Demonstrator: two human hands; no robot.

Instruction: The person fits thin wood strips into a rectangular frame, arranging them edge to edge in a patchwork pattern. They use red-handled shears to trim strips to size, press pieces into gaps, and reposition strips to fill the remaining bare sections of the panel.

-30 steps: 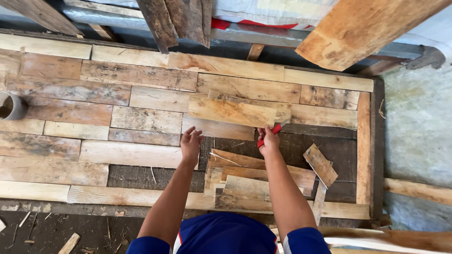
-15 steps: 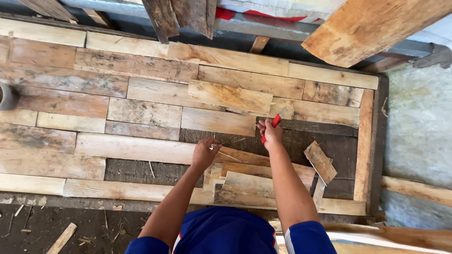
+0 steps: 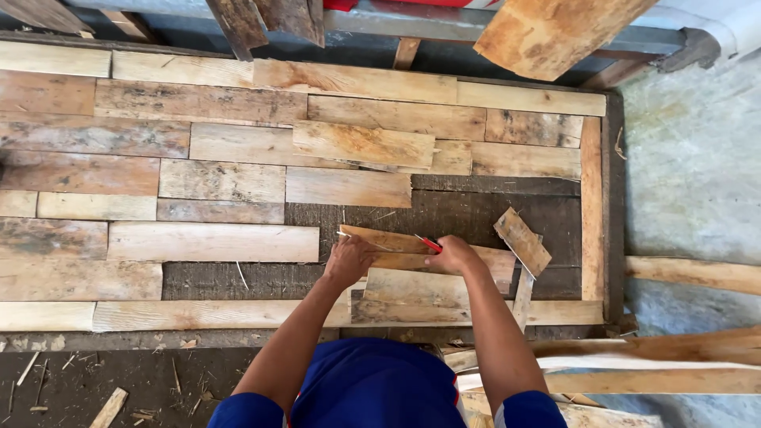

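A panel of fitted wooden planks (image 3: 222,182) lies flat below me, with a dark uncovered patch (image 3: 476,214) at the middle right. A loose plank (image 3: 363,144) rests on top of the fitted ones near the centre. My left hand (image 3: 349,260) presses on a pile of short boards (image 3: 412,277) at the panel's near edge. My right hand (image 3: 453,255) rests on the same pile and holds a red pencil (image 3: 429,244). A small offcut (image 3: 521,241) lies tilted just right of that hand.
Long planks (image 3: 682,357) lie on the concrete floor (image 3: 690,174) at the right. More boards (image 3: 555,32) lean over the panel's far edge. Wood chips and splinters (image 3: 103,388) litter the dark ground at the near left.
Both hands have come back from the loose plank in the middle toward me and now rest on the pile of short boards. The view has shifted slightly.
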